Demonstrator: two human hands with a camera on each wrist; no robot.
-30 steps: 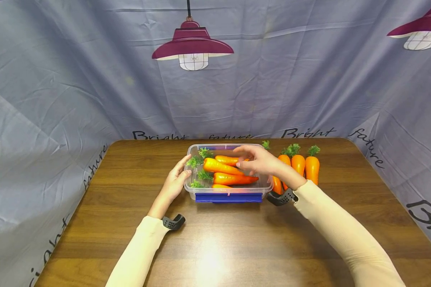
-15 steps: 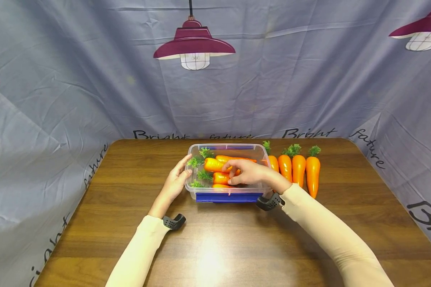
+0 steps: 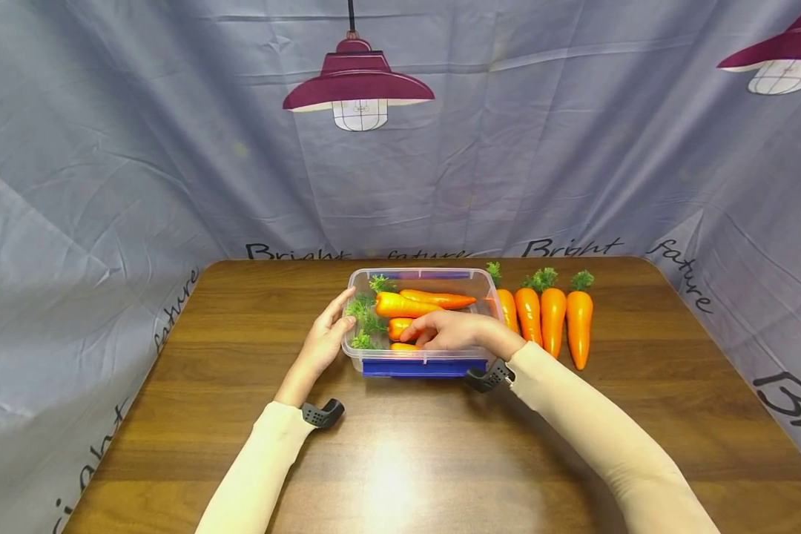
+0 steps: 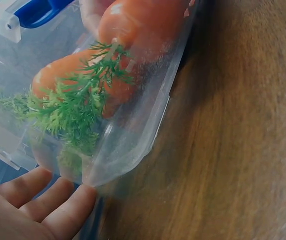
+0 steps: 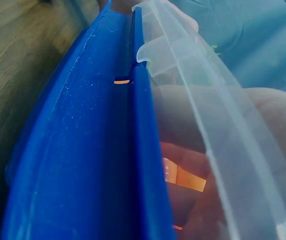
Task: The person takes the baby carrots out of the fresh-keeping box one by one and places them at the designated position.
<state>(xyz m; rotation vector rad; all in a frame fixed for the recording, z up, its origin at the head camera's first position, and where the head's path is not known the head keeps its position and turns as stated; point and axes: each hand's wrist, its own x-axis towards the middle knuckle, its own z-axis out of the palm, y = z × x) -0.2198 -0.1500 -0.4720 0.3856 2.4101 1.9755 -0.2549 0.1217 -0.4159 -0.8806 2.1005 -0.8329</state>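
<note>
Over at the left, the person's left hand [image 3: 323,341] is spread loosely against the left end of the clear box [image 3: 455,354], its fingers fairly straight, steadying the wall rather than gripping anything. That brace looks useful: I'd keep it light, so the thin side isn't pushed inward or the box slid across the bench [image 3: 294,475].

Inside that end, the leafy tops [image 3: 365,315] bunch together, all pointing left. Right of them lie the carrots in the box [image 3: 440,299], four that I can make out, tips towards the right. Down among the near ones, above the blue latch [image 3: 397,368], the right hand [image 3: 450,331] reaches in with fingers bent over one carrot [image 3: 399,328]; from where I stand I can't tell whether it pinches that carrot or merely presses it.

To settle it well, I'd work it by its thick end, nudge it flat alongside its near neighbour, and avoid crushing the greens against the left wall. The bent wrist sits close over the near rim, so lifting it a little would probably avoid snagging.

Farther right, beyond the box's end, four carrots on the bench [image 3: 553,319] lie side by side, greens to the far side.
</note>
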